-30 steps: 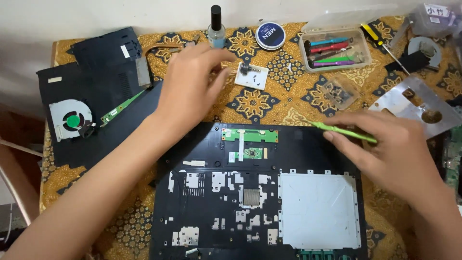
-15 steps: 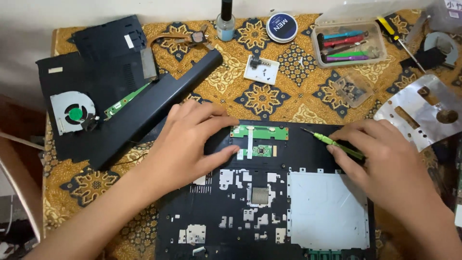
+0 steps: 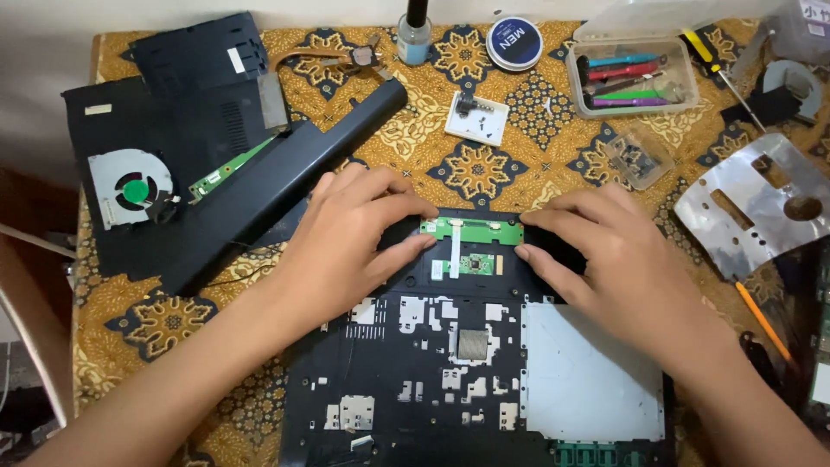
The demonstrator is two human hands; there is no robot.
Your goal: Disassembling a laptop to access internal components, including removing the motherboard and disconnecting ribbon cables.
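Single head view, looking steeply down, close over patterned table [image 3: 484,164]

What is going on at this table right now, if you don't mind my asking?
A person is working on an opened black laptop shell lying on a patterned cloth. The left hand and right hand each press fingertips at either end of a small green circuit board near the shell's far edge. Neither hand holds a tool. Removed parts lie around: a cooling fan, a long black battery and a clear box of tools.
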